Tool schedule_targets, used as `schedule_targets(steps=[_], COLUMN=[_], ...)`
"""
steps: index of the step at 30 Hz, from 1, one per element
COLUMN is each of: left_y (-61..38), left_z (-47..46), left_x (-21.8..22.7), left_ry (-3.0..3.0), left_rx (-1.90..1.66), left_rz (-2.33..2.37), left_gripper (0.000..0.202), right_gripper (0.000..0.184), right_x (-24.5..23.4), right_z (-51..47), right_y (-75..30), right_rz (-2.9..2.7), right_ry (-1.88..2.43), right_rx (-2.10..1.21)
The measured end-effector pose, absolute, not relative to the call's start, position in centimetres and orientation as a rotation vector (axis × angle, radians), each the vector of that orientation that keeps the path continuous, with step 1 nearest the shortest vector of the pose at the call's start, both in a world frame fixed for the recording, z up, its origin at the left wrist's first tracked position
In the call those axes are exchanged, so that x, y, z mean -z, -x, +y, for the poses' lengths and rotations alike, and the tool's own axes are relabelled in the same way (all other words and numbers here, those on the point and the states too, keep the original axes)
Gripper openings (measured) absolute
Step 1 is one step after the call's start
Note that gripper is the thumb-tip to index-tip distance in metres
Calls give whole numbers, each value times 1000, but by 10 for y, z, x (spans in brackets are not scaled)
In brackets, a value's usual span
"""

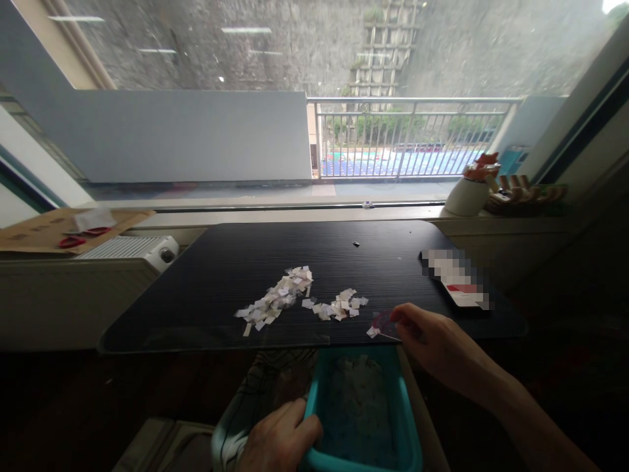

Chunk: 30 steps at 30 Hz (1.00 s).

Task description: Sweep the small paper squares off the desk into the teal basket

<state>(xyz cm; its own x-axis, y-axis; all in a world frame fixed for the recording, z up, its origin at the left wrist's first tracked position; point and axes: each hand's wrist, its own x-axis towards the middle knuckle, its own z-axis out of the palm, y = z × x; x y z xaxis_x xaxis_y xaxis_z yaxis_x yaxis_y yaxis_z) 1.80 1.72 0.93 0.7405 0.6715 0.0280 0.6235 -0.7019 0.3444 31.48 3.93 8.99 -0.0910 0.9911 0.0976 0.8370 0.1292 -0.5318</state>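
My left hand (279, 437) grips the left rim of a teal plastic bin (410, 426) held below the front edge of a black table (206, 262). Pale scraps lie inside the bin. My right hand (432, 341) rests at the table's front edge, fingers pinched on a small reddish tool (382, 321) that touches a few paper bits. Two heaps of small white paper scraps lie on the table: a larger one (278, 300) to the left and a smaller one (338, 307) nearer my right hand.
A blurred-out flat object (457, 278) lies at the table's right edge. A white radiator (130, 249) and a cardboard sheet with red scissors (73, 241) sit at left. A white pot (466, 195) stands on the window sill; a balcony railing lies beyond.
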Motion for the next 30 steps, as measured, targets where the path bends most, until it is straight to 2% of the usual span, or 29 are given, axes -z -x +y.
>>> schedule_targets(steps=[10, 18, 23, 27, 30], left_y=[-21, -27, -32, -35, -38], left_z=[19, 17, 19, 18, 17], left_x=[-10, -11, -15, -21, -23], left_ry=[-2656, -2624, -2607, -2564, -2532], left_rx=[-227, -332, -312, -290, -286], left_rz=[988, 963, 929, 959, 1012], left_gripper=[20, 19, 15, 17, 19], right_gripper=[18, 18, 18, 19, 20], right_x=[-88, -96, -96, -95, -93], right_z=[63, 42, 35, 23, 23], right_y=[-312, -313, -317, -321, -323], right_rz=[-1959, -2020, -1976, -2005, -1977], right_ry=[1798, 1727, 1735, 1677, 1676], right_rx=[-404, -555, -528, -645, -592])
